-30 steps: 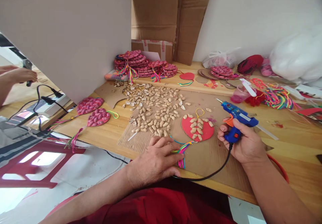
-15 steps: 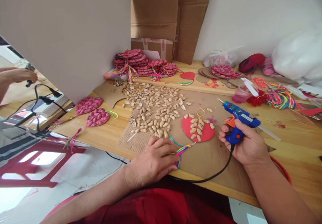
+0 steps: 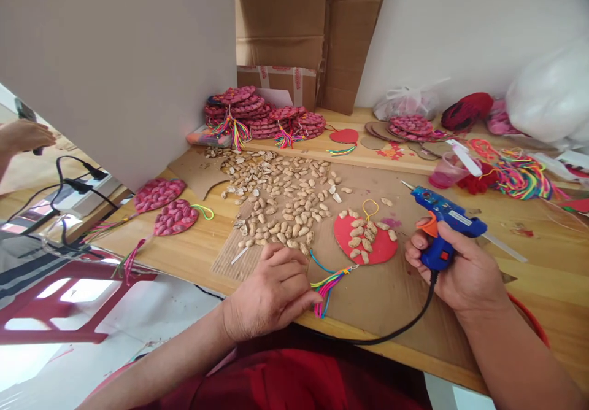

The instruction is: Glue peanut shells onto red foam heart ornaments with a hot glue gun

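My right hand [image 3: 464,266] is wrapped round a blue hot glue gun [image 3: 444,223] with an orange trigger. Its nozzle points left and up, and a black cord hangs from the grip. Left of it lies a red cardboard heart [image 3: 380,250] with several peanuts [image 3: 356,232] on it and a yellow loop at its top. A multicoloured tassel [image 3: 332,282] trails from the heart's point. My left hand [image 3: 271,290] hovers palm down at the near edge of a spread of loose peanuts [image 3: 292,213], thumb apart from the loosely bent fingers. Its fingertips are partly hidden.
Stacked pink peanut-covered pieces [image 3: 248,112] stand at the back, by a cardboard box [image 3: 276,78]. Two pink peanut hearts [image 3: 175,218] lie on the left. Coloured cords [image 3: 519,170] and a plastic cup [image 3: 444,174] are at right. Another person's hand [image 3: 27,137] shows far left.
My left hand has come off the tassel and shifted left, toward the loose peanuts. The glue gun stays in my right hand, slightly further right and lower in view.
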Available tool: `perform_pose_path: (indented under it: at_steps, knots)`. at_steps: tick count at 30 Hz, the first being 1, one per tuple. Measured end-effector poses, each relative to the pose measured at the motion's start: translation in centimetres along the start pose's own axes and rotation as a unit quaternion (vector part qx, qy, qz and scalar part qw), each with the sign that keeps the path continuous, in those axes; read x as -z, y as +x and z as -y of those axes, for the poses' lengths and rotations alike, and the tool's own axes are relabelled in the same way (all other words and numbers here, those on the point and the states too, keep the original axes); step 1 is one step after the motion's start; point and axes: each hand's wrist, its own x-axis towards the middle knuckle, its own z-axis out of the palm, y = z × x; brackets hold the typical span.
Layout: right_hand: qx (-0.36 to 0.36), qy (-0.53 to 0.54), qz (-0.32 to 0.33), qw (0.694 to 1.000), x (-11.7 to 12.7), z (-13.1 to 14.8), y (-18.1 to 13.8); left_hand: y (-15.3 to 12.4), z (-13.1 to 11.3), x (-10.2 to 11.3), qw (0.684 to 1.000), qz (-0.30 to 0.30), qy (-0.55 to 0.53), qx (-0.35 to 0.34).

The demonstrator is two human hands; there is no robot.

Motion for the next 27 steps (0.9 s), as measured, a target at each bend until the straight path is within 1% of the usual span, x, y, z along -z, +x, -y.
perform_pose_path:
  at_steps: [3,5,8,10,14,18,22,27]
  knots:
    - [0.003,0.000,-0.001,1.000,0.0,0.1,-0.1,0.2,0.5,0.2,1.000,-0.003,0.013,0.017]
    - [0.006,0.002,0.001,1.000,-0.1,0.1,-0.2,0.9,1.0,0.4,0.998,-0.015,0.030,0.048]
    - [0.020,0.002,0.000,1.000,-0.2,0.1,-0.4,2.8,2.0,0.9,0.991,-0.037,0.055,0.113]
    - [0.028,0.002,0.001,1.000,-0.3,0.0,-0.5,4.6,2.9,1.1,0.986,-0.038,0.068,0.145]
    - [0.041,0.014,0.015,0.999,-0.4,-0.2,-0.5,8.7,4.5,0.4,0.983,0.001,0.073,0.168]
    - [0.032,0.025,0.012,0.999,-0.5,-0.1,-0.6,11.7,4.8,-1.1,0.978,0.050,0.078,0.189]
    - [0.024,0.030,0.015,0.999,-0.6,0.0,-0.7,13.4,4.5,-2.4,0.974,0.074,0.094,0.193]
    - [0.012,0.036,0.026,0.999,-0.6,-0.1,-0.8,14.3,4.8,-3.3,0.969,0.090,0.110,0.201]
